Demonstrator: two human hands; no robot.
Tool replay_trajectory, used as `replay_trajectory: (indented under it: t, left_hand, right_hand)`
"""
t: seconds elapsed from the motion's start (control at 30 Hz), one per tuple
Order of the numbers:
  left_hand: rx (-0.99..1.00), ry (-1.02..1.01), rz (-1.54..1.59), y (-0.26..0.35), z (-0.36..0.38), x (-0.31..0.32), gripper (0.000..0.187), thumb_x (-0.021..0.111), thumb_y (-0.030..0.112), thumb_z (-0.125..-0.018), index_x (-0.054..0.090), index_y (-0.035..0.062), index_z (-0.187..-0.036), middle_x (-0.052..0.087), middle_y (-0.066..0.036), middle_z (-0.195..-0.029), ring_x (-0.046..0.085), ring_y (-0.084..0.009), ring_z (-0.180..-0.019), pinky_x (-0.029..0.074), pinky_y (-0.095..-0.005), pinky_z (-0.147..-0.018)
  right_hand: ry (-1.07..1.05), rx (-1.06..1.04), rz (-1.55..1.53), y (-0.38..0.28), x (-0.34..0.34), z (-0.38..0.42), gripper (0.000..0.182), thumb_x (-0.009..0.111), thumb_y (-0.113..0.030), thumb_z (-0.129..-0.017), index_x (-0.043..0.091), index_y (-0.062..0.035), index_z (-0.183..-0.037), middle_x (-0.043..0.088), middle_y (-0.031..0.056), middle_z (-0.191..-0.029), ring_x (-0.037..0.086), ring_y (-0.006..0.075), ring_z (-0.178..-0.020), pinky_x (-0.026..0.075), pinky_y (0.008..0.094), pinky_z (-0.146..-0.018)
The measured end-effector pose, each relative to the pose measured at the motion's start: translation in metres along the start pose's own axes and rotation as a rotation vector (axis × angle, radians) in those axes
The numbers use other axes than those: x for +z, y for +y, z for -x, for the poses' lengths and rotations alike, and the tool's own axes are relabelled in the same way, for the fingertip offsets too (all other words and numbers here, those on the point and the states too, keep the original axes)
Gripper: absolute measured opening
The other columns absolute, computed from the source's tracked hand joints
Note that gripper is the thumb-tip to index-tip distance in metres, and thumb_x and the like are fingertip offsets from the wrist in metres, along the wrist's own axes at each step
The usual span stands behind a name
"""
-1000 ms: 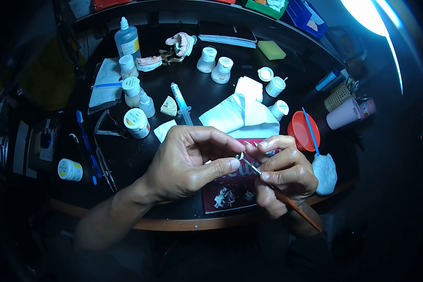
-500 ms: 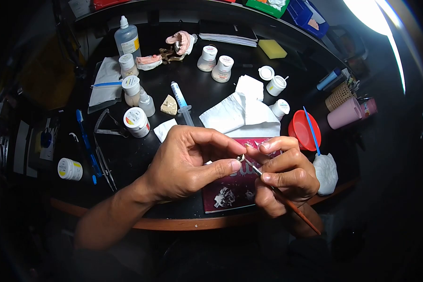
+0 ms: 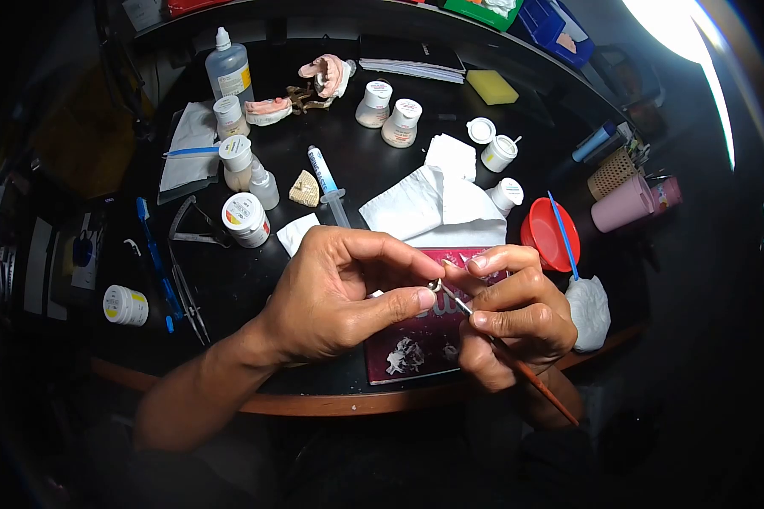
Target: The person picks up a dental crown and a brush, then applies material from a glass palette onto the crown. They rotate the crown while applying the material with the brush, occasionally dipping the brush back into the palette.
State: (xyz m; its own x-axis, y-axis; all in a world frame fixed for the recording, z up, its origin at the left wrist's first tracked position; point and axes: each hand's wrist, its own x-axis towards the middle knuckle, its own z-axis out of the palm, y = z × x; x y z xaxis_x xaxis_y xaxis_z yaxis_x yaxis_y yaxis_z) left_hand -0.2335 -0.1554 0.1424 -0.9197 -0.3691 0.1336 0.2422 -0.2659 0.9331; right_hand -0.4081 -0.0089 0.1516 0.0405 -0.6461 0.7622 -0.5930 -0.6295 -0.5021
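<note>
1. over the dark red board (image 3: 437,338), near the middle of the view, both hands come together at a small piece (image 3: 435,286), partly pale and partly dark.
2. the left hand (image 3: 335,297) pinches that piece between the tips of thumb and index finger, above the board's surface.
3. the right hand (image 3: 518,314) has its fingers closed around a thin brush (image 3: 530,382), gripped like a pen, the reddish-brown handle slanting down to the right.
4. the brush's tip points up and left at the piece; too small to tell whether they touch.
5. pale smears (image 3: 406,355) mark the board just below the hands.
6. beyond the hands lie a folded white tissue (image 3: 399,208) and a syringe (image 3: 323,174), with a pale chunk (image 3: 304,190) just left of the syringe.
7. to the right, a blue stick (image 3: 558,222) rests across a red bowl (image 3: 535,242), near a white wad (image 3: 587,316).
8. to the left stands a white-lidded jar (image 3: 244,220); farther back sit pink-and-white dental models (image 3: 331,78).
</note>
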Motion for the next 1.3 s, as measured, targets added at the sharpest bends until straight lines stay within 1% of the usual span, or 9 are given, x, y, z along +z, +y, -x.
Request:
replay_trajectory:
  t: [0.1, 0.2, 0.3, 0.4, 0.5, 0.83, 1.0, 1.1, 1.3]
  left_hand:
    - [0.007, -0.002, -0.003, -0.0012, -0.0006, -0.0002, 0.023, 0.072, -0.008, -0.088, 0.070, -0.0087, -0.111, 0.073, -0.017, -0.109, 0.070, -0.0156, -0.100, 0.058, -0.0258, -0.088]
    - [0.009, -0.001, 0.002, -0.0012, -0.0005, 0.0000, 0.023, 0.073, -0.008, -0.088, 0.070, -0.0087, -0.111, 0.073, -0.017, -0.109, 0.070, -0.0157, -0.101, 0.058, -0.0259, -0.088]
    - [-0.002, -0.001, -0.005, -0.0010, -0.0004, -0.0002, 0.023, 0.073, -0.008, -0.088, 0.070, -0.0087, -0.111, 0.073, -0.017, -0.109, 0.070, -0.0156, -0.101, 0.058, -0.0258, -0.088]
    - [-0.003, 0.002, -0.006, -0.0003, -0.0004, 0.0002, 0.023, 0.073, -0.007, -0.088, 0.070, -0.0087, -0.111, 0.073, -0.017, -0.108, 0.069, -0.0155, -0.101, 0.057, -0.0257, -0.088]
    - [0.002, 0.005, -0.013, -0.0002, -0.0006, 0.0002, 0.023, 0.073, -0.007, -0.088, 0.070, -0.0086, -0.111, 0.073, -0.016, -0.108, 0.069, -0.0154, -0.100, 0.057, -0.0259, -0.089]
    - [0.003, 0.014, 0.000, -0.0016, -0.0007, 0.0007, 0.022, 0.073, -0.008, -0.088, 0.070, -0.0087, -0.110, 0.073, -0.017, -0.109, 0.069, -0.0162, -0.102, 0.057, -0.0265, -0.089]
    - [0.001, 0.010, -0.006, -0.0007, -0.0010, 0.0003, 0.022, 0.073, -0.008, -0.089, 0.070, -0.0093, -0.110, 0.073, -0.018, -0.109, 0.069, -0.0157, -0.101, 0.057, -0.0258, -0.087]
    - [0.004, 0.009, -0.002, -0.0013, -0.0011, 0.0004, 0.022, 0.073, -0.008, -0.089, 0.070, -0.0095, -0.110, 0.073, -0.018, -0.109, 0.070, -0.0153, -0.100, 0.058, -0.0254, -0.086]
    - [0.001, 0.005, -0.004, -0.0012, -0.0008, 0.0005, 0.022, 0.072, -0.008, -0.089, 0.070, -0.0096, -0.110, 0.072, -0.018, -0.109, 0.069, -0.0157, -0.100, 0.057, -0.0259, -0.087]
  right_hand:
    - [0.004, -0.006, -0.018, 0.0010, 0.0001, 0.0002, 0.020, 0.073, 0.006, -0.078, 0.061, -0.0026, -0.091, 0.061, 0.0123, -0.087, 0.059, 0.0328, -0.108, 0.063, 0.0510, -0.093]
    - [0.101, -0.019, -0.027, 0.0003, 0.0054, -0.0033, 0.026, 0.070, 0.014, -0.061, 0.065, 0.0011, -0.083, 0.063, 0.0109, -0.078, 0.068, 0.0343, -0.098, 0.064, 0.0447, -0.083]
    - [0.104, -0.044, -0.026, 0.0021, 0.0051, -0.0030, 0.026, 0.070, 0.014, -0.061, 0.065, 0.0010, -0.083, 0.063, 0.0108, -0.078, 0.068, 0.0343, -0.098, 0.064, 0.0446, -0.083]
    - [0.098, -0.023, -0.006, 0.0001, 0.0053, -0.0034, 0.026, 0.070, 0.013, -0.060, 0.065, 0.0009, -0.082, 0.063, 0.0107, -0.078, 0.068, 0.0343, -0.098, 0.064, 0.0446, -0.083]
    - [0.001, 0.007, -0.004, -0.0010, 0.0008, -0.0009, 0.020, 0.072, 0.006, -0.078, 0.060, -0.0031, -0.091, 0.060, 0.0115, -0.087, 0.059, 0.0319, -0.107, 0.064, 0.0512, -0.091]
    - [0.004, -0.009, -0.039, 0.0025, 0.0004, 0.0019, 0.019, 0.073, 0.004, -0.077, 0.062, -0.0024, -0.092, 0.060, 0.0116, -0.088, 0.058, 0.0322, -0.110, 0.063, 0.0509, -0.093]
    - [-0.009, -0.013, -0.028, 0.0025, 0.0000, 0.0010, 0.019, 0.074, 0.002, -0.078, 0.064, -0.0024, -0.094, 0.060, 0.0114, -0.089, 0.057, 0.0320, -0.110, 0.063, 0.0500, -0.094]
    - [0.082, -0.015, -0.036, -0.0001, 0.0048, -0.0039, 0.025, 0.074, 0.012, -0.063, 0.067, 0.0011, -0.084, 0.063, 0.0110, -0.080, 0.067, 0.0343, -0.101, 0.064, 0.0453, -0.083]
    - [0.093, -0.018, -0.054, 0.0004, 0.0040, -0.0024, 0.026, 0.072, 0.013, -0.061, 0.066, 0.0011, -0.083, 0.062, 0.0107, -0.079, 0.067, 0.0339, -0.100, 0.064, 0.0454, -0.083]
